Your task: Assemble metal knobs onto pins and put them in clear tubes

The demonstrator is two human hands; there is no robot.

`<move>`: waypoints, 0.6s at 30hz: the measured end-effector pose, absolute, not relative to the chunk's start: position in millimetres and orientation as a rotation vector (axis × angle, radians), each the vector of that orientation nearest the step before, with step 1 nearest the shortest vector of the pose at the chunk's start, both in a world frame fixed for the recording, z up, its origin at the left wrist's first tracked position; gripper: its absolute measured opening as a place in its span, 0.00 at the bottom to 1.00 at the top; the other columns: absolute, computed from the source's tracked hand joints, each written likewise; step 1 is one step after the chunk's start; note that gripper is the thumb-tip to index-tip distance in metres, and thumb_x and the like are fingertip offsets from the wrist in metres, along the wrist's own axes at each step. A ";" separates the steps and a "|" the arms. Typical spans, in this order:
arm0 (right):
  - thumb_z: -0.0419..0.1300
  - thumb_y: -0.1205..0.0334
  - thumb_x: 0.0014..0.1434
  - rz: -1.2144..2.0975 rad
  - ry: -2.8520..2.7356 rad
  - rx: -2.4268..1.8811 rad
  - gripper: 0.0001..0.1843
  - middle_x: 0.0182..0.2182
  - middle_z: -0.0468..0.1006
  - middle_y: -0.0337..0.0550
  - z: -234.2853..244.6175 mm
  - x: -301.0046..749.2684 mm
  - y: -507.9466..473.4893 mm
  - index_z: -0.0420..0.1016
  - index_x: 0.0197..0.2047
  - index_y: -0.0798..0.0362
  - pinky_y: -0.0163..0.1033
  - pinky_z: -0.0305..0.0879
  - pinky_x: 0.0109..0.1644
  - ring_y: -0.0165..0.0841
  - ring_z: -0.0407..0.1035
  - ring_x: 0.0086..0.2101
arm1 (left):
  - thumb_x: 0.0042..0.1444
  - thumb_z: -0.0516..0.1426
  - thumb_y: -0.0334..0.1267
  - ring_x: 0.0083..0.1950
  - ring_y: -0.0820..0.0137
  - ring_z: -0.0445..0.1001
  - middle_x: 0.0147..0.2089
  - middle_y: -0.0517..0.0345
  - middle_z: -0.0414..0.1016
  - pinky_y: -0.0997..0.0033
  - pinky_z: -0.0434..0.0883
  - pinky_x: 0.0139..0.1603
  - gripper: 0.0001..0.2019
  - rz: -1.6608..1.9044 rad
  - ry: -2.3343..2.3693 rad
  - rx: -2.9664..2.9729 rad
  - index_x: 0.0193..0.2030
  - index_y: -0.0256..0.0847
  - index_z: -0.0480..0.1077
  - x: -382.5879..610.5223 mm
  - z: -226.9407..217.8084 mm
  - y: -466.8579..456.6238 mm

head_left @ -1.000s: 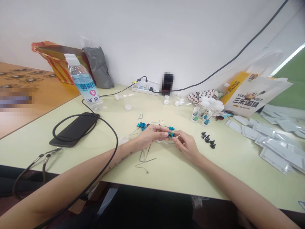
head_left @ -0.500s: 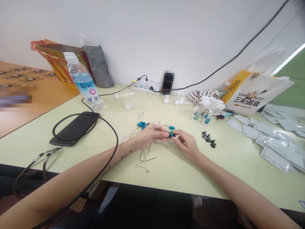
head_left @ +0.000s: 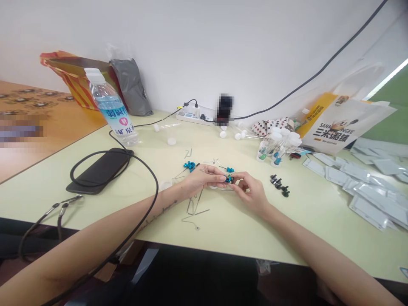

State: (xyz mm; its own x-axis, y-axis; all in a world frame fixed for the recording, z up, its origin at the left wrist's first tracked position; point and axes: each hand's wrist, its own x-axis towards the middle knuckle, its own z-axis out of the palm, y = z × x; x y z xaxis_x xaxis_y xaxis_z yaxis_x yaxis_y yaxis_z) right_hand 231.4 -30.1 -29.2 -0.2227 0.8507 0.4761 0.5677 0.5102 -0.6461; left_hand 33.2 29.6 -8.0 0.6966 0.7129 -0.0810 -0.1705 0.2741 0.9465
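Between my two hands is a small blue metallic part [head_left: 228,179] with a dark end; its exact kind is too small to tell. My left hand [head_left: 205,176] pinches it between thumb and fingers. From the other side, my right hand [head_left: 250,191] has its thumb and fingertips closed at the dark end. Just behind the hands lies another blue part [head_left: 230,169]. A cluster of blue parts [head_left: 189,165] sits beyond my left hand. Thin bent metal keys [head_left: 199,211] lie scattered under and in front of my left wrist.
Several black parts [head_left: 279,187] lie right of my hands. Clear tubes with white caps [head_left: 280,142] stand farther back, near flat white packets [head_left: 366,191]. At left are a phone [head_left: 101,172], a looped black cable [head_left: 156,178] and a water bottle [head_left: 113,110].
Both hands stay nearly in place around the small blue part. The right hand's fingers have shifted slightly at its dark end. The things on the table have not moved.
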 end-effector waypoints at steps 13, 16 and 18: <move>0.54 0.54 0.62 0.404 -1.941 -1.177 0.12 0.23 0.71 0.36 -31.0 231.6 -30.5 0.68 0.45 0.52 0.32 0.59 0.23 0.25 0.60 0.18 | 0.46 0.65 0.36 0.31 0.75 0.75 0.29 0.55 0.79 0.74 0.70 0.39 0.08 0.631 0.571 1.148 0.33 0.34 0.76 33.3 -10.0 30.8; 0.54 0.55 0.62 0.408 -1.942 -1.179 0.12 0.23 0.71 0.36 -31.4 231.9 -30.4 0.68 0.45 0.52 0.32 0.60 0.23 0.25 0.60 0.18 | 0.47 0.65 0.36 0.31 0.74 0.76 0.29 0.55 0.78 0.74 0.70 0.39 0.08 0.629 0.572 1.148 0.33 0.34 0.76 33.5 -10.3 30.8; 0.54 0.55 0.62 0.410 -1.941 -1.179 0.12 0.23 0.71 0.36 -31.6 232.0 -30.4 0.68 0.45 0.52 0.32 0.60 0.23 0.25 0.61 0.18 | 0.47 0.65 0.36 0.32 0.74 0.76 0.30 0.54 0.79 0.74 0.70 0.39 0.08 0.627 0.574 1.148 0.33 0.34 0.76 33.5 -10.7 31.1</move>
